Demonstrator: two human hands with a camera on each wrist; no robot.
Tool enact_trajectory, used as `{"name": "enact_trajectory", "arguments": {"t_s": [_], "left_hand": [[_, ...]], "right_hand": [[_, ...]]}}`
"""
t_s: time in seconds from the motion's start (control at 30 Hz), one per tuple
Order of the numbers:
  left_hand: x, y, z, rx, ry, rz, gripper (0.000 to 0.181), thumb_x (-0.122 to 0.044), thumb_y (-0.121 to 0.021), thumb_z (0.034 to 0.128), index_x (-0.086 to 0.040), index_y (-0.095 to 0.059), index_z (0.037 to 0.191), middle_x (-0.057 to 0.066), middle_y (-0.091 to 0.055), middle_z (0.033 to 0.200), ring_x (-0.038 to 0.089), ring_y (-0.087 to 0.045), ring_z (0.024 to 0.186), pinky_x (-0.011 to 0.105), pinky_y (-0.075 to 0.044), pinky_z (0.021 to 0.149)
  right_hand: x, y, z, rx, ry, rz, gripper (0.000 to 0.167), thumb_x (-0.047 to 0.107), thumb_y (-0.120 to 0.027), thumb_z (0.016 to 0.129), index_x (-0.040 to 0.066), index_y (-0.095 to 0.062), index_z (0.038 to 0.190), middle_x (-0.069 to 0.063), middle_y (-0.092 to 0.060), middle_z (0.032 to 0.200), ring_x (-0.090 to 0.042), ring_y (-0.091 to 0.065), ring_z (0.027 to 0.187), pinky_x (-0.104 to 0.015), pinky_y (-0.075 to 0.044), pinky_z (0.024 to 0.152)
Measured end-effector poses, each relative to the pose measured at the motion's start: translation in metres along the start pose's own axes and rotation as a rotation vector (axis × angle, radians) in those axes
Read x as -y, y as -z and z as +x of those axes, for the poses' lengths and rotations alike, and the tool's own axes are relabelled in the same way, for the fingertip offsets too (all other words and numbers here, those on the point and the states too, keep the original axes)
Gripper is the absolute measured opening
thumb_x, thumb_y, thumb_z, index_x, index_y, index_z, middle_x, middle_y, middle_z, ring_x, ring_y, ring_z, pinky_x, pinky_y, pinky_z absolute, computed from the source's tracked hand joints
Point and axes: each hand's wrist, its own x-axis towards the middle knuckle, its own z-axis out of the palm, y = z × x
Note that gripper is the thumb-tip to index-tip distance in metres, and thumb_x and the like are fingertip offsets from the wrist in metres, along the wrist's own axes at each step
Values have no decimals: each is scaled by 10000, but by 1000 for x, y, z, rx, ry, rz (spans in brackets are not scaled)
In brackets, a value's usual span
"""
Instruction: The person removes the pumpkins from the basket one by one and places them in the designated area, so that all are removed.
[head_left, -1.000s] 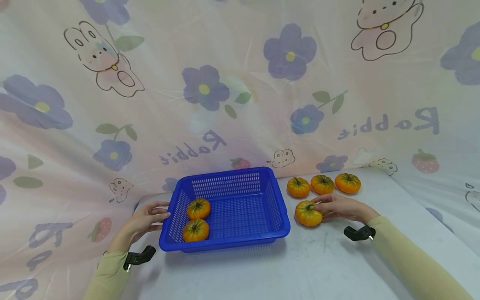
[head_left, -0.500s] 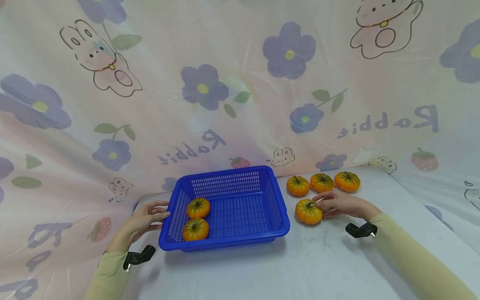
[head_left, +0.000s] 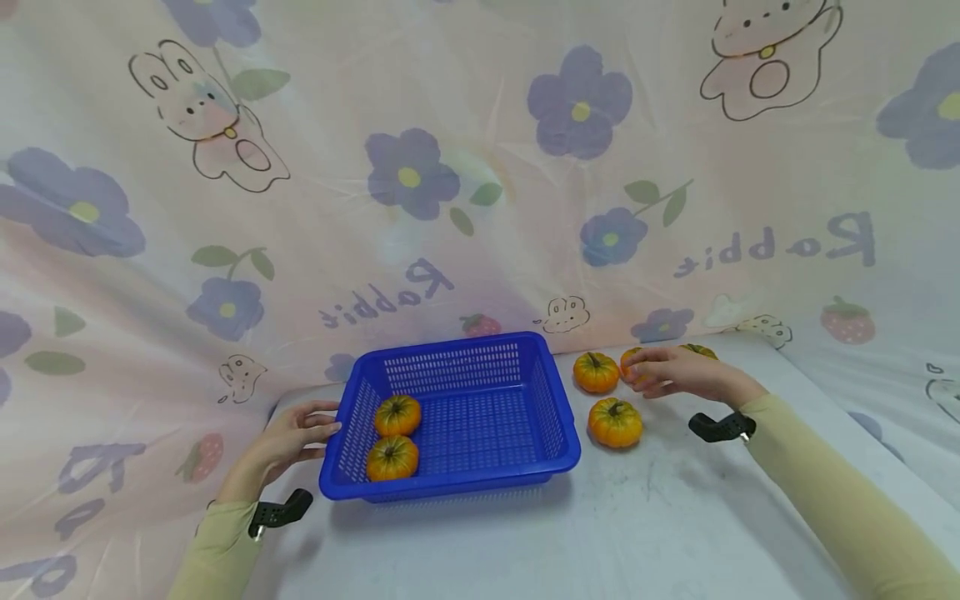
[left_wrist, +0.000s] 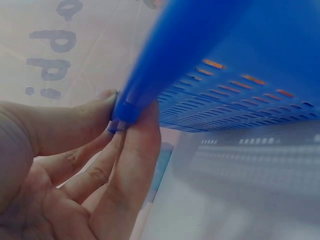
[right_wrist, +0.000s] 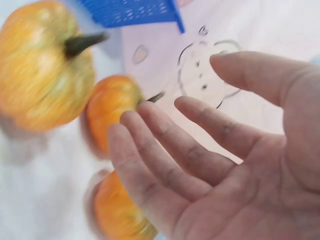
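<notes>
My left hand (head_left: 294,435) pinches the left rim of a blue plastic basket (head_left: 450,485). In the left wrist view the thumb and fingers lie on either side of that rim (left_wrist: 150,75). Two small orange-green pumpkins (head_left: 392,458) sit inside the basket at its left. My right hand (head_left: 684,372) hovers over the back row with fingers spread and nothing held; its palm (right_wrist: 240,195) shows in the right wrist view. It partly covers the middle pumpkin (head_left: 630,363) and the right one (head_left: 701,349). The left one (head_left: 596,372) shows fully. Another pumpkin (head_left: 615,422) rests in front of the row.
A white table (head_left: 480,550) carries everything. Behind it hangs a pale curtain (head_left: 495,250) printed with rabbits and purple flowers, close to the back row and the basket's far side. Each wrist wears a black band (head_left: 722,427).
My right hand has let go of the front pumpkin and moved back and up to the rear row. That pumpkin stays on the table. The left hand and basket have not moved.
</notes>
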Motion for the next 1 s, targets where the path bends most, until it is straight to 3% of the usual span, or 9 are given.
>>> {"name": "enact_trajectory", "arguments": {"t_s": [0.1, 0.3, 0.47, 0.63, 0.77, 1.0], "left_hand": [[0, 1, 0, -3, 2, 2, 589, -195, -622, 946, 36, -346, 1412, 154, -613, 1126, 252, -629, 917, 373, -555, 781], [0, 0, 1, -11, 12, 12, 599, -210, -639, 934, 28, -358, 1406, 162, -609, 1138, 258, -628, 926, 393, -551, 796], [0, -2, 2, -24, 21, 19, 603, -222, -650, 925, 20, -370, 1402, 160, -613, 1132, 258, -629, 923, 398, -551, 796], [-1, -2, 0, -38, 23, 21, 594, -219, -652, 924, 18, -381, 1397, 156, -620, 1116, 258, -631, 911, 397, -553, 789], [-2, -2, 0, -41, 23, 20, 595, -223, -652, 923, 17, -381, 1396, 160, -617, 1125, 259, -631, 918, 400, -552, 795], [-3, -2, 1, -34, 22, 7, 588, -208, -649, 926, 25, -378, 1394, 158, -620, 1114, 265, -631, 919, 407, -550, 802]], "right_hand": [[15, -3, 7, -5, 18, -44, 513, 304, -489, 1008, -53, -418, 1369, -226, -557, 1240, -308, -593, 1062, -497, -465, 936], [46, -17, 22, -19, 55, -69, 444, 328, -502, 1001, 50, -485, 1347, -191, -554, 1257, -395, -527, 1137, -468, -461, 949], [69, -31, 42, 11, 112, -89, 363, 331, -520, 990, 133, -548, 1293, -113, -615, 1200, -302, -590, 1086, -472, -465, 945], [97, -52, 66, 98, 170, -41, 370, 268, -511, 1002, 51, -517, 1302, -178, -600, 1198, -318, -596, 1084, -438, -492, 917], [120, -74, 83, 155, 149, -16, 401, 226, -511, 1005, 5, -471, 1338, -156, -589, 1188, -293, -593, 1087, -455, -471, 942], [136, -116, 123, 210, 157, -2, 379, 175, -504, 1003, -38, -481, 1316, -196, -588, 1191, -305, -596, 1067, -427, -497, 908]]}}
